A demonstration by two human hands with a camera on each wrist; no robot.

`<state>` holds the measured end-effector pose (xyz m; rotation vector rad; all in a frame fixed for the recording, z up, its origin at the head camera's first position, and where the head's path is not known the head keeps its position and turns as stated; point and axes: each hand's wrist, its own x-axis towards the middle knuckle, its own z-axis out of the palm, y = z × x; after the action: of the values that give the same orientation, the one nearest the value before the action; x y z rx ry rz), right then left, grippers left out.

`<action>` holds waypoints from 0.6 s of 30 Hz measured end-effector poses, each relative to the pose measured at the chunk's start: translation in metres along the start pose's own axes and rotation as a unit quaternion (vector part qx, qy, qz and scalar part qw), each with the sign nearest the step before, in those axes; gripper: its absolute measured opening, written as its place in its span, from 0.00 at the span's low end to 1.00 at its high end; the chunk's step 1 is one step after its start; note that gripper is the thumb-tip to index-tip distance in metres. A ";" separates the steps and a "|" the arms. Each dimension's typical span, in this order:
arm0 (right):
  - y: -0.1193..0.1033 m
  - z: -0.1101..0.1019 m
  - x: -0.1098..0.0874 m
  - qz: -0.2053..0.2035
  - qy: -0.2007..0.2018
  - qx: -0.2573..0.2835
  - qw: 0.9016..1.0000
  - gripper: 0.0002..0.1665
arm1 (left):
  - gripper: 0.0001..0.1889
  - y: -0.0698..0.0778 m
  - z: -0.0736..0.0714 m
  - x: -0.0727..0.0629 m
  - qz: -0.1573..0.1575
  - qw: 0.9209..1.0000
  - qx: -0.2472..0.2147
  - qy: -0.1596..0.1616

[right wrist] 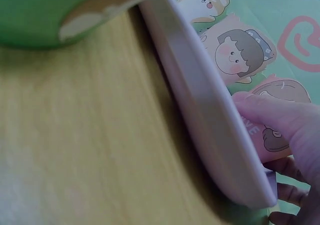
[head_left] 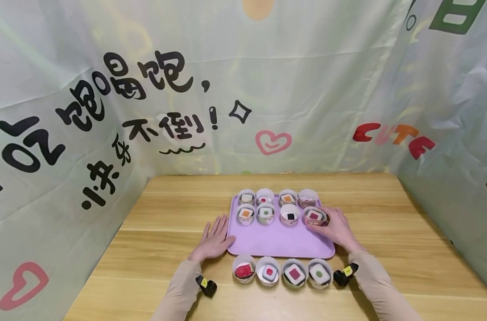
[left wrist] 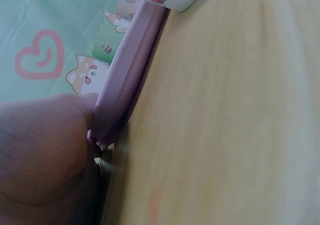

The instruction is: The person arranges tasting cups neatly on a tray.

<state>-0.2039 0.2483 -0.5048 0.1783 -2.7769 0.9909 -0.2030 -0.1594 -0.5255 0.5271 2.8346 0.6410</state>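
My right hand [head_left: 337, 228] holds a pink paper cup [head_left: 314, 216] at the right end of the front row on a lilac tray [head_left: 275, 244]. A toy sushi piece with a dark red centre sits inside. The right wrist view shows the thumb against the wall of this cartoon-printed cup [right wrist: 286, 89], just inside the tray rim [right wrist: 205, 100]. My left hand [head_left: 212, 244] lies with its fingers spread on the table beside the tray's left edge. Its thumb [left wrist: 75, 110] reaches over the rim there.
Several more paper cups with toy sushi stand in two rows along the tray's back half, such as a white-lined cup [head_left: 290, 216]. Before the tray's front edge, another row, including a cup with a red-topped piece [head_left: 244, 270], stands on the wooden table [head_left: 167, 267]. A printed cloth [head_left: 307, 89] hangs behind.
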 end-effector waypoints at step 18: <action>-0.004 0.004 0.002 -0.007 0.000 -0.048 0.999 0.46 | 0.38 0.002 -0.003 -0.003 0.004 1.000 0.003 -0.001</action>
<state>-0.2056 0.2427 -0.5055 0.1840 -2.8123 0.8527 -0.2006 -0.1593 -0.5217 0.5392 2.8353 0.6320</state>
